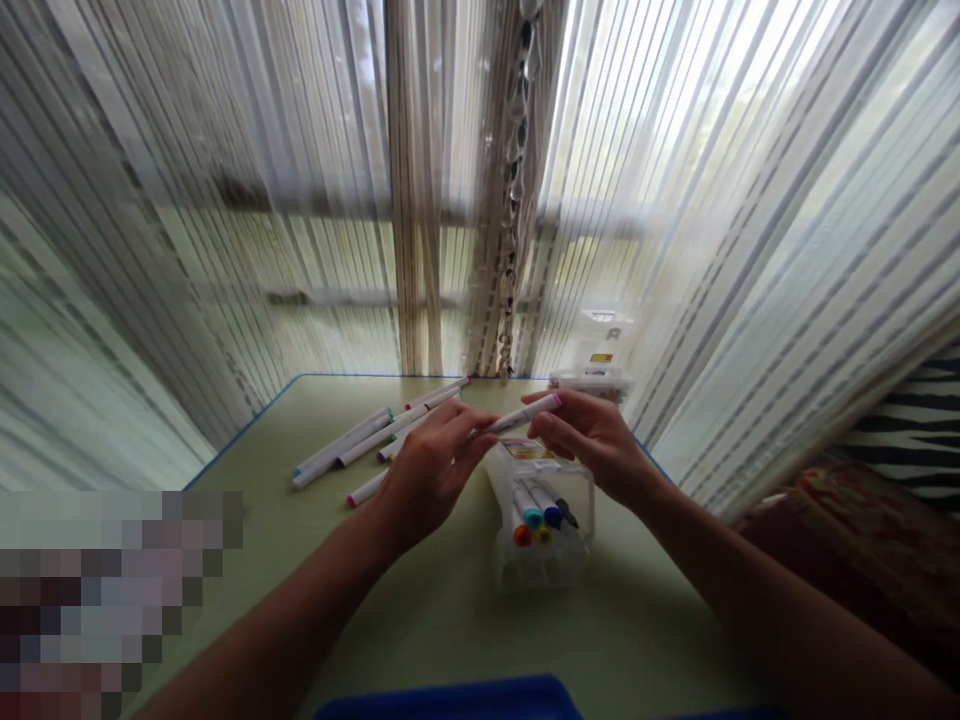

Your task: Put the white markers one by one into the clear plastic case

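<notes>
A white marker (520, 413) with a pink end is held up above the table, slanting up to the right. My left hand (429, 470) pinches its lower left part between thumb and fingers. My right hand (592, 440) is closed around the pink-tipped end, its thumb below and forefinger behind. Beneath both hands lies a clear plastic case (501, 560), its open end facing me. Inside it are several markers with coloured ends, including an orange-ended marker (522, 536) and a dark-blue-ended marker (553, 517). Left of my left hand, several loose white markers (337, 445) lie on the table.
The pale green table (420, 620) has a blue edge. A second clear container (592, 382) stands at the back right. A blue object (457, 700) is at the near edge. String curtains (322, 250) hang behind the table, and patterned fabric (870, 540) is at right.
</notes>
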The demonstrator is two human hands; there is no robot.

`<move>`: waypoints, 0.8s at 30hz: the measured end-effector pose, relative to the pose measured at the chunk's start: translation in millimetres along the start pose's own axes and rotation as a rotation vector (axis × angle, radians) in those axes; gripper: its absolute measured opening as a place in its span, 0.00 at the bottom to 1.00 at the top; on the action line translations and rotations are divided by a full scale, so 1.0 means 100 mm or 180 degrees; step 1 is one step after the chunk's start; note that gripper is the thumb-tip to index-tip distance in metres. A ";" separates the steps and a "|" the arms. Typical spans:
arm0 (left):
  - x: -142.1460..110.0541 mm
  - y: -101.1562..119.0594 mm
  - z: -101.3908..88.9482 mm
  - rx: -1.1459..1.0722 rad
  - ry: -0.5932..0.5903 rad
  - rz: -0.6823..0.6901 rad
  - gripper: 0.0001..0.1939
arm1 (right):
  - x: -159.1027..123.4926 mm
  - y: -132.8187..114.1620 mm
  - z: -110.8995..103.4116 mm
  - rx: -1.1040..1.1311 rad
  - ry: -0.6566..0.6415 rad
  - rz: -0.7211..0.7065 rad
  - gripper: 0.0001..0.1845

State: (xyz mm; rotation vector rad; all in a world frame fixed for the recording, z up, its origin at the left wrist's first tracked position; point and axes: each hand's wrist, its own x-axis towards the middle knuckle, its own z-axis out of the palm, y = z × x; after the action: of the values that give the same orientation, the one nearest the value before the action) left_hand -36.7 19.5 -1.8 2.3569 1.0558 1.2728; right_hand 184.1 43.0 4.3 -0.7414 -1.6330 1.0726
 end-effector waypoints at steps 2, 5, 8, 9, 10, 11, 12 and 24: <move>0.00 0.00 0.01 -0.0156 0.0055 -0.0098 0.11 | -0.01 0.01 0.00 0.0049 0.0062 0.0033 0.15; 0.00 -0.02 0.02 -0.0390 0.0124 -0.0427 0.12 | 0.00 0.06 -0.05 0.0243 0.0287 0.0130 0.12; -0.01 -0.05 0.04 -0.0622 0.0110 -0.0729 0.15 | 0.01 0.09 -0.10 0.0498 0.0645 0.0167 0.09; -0.02 -0.05 0.05 -0.0696 0.0102 -0.0784 0.15 | 0.02 0.10 -0.12 0.0557 0.0751 0.0171 0.09; -0.02 -0.06 0.06 -0.0763 0.0095 -0.0824 0.15 | 0.02 0.11 -0.12 0.0594 0.0829 0.0179 0.09; -0.02 -0.06 0.07 -0.0818 0.0104 -0.0855 0.15 | 0.02 0.11 -0.13 0.0607 0.0870 0.0192 0.08; -0.02 -0.06 0.08 -0.0851 0.0128 -0.0884 0.15 | 0.03 0.11 -0.13 0.0600 0.0885 0.0203 0.08; 0.01 -0.08 0.09 -0.1511 0.0599 -0.1192 0.14 | 0.00 0.10 -0.07 0.0615 0.0792 0.0519 0.11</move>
State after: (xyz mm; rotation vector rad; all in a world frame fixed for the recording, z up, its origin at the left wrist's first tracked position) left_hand -32.8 26.4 -11.1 1.6318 1.0428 1.4233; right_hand 190.4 49.3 -4.2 -0.8527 -1.2566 1.1839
